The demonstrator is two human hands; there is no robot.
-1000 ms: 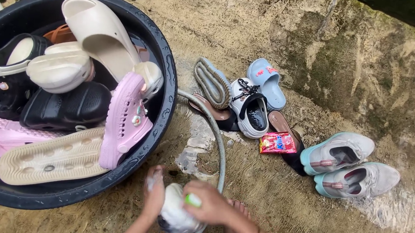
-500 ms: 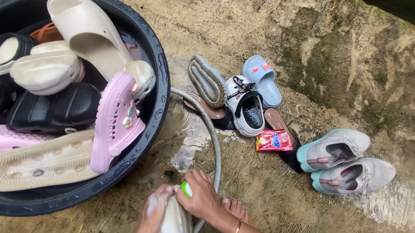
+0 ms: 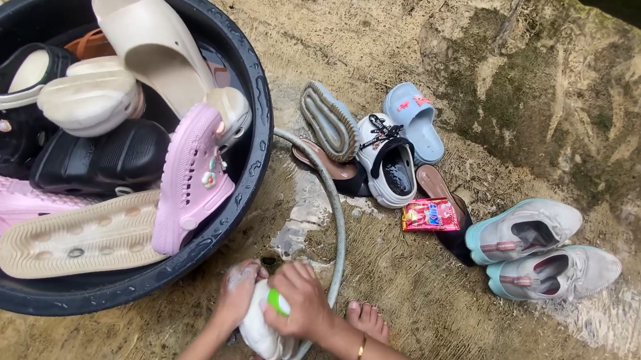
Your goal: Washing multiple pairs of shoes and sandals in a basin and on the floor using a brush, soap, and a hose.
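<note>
At the bottom of the view, the left hand (image 3: 238, 296) is wrapping soapy fingers around the left side of a white shoe (image 3: 259, 332), gripping it closed, while the right hand (image 3: 298, 308) is pressing down on the shoe's top with its fingers curled tightly around a small green brush (image 3: 277, 302), of which only a green end is showing between the knuckles. The white shoe is sitting directly under both sets of fingers, low against the wet concrete ground (image 3: 431, 315), and its lower part is being cut off by the frame edge. Just beyond the right fingertips, a grey hose (image 3: 336, 219) is curving away from them, passing close beside the right wrist. To the left of the left fingers, a big black basin (image 3: 254, 160) is holding a heap of footwear: a pink clog (image 3: 188, 186) leaning nearest the fingers, a cream sole (image 3: 76, 238) lying face up, a black clog (image 3: 104, 161) and a tall cream slide (image 3: 150, 40). Well beyond the fingertips, on the ground, a white-and-black clog (image 3: 388, 166), a light blue slide (image 3: 413, 119) and a grey ribbed sole (image 3: 328, 120) are lying together. To the right of the right fingers, a red sachet (image 3: 429, 215) is lying near 2 grey sneakers with teal soles (image 3: 541, 252). Bare toes (image 3: 365, 320) are showing just beside the right wrist, which is wearing a thin gold bangle (image 3: 359, 352).
</note>
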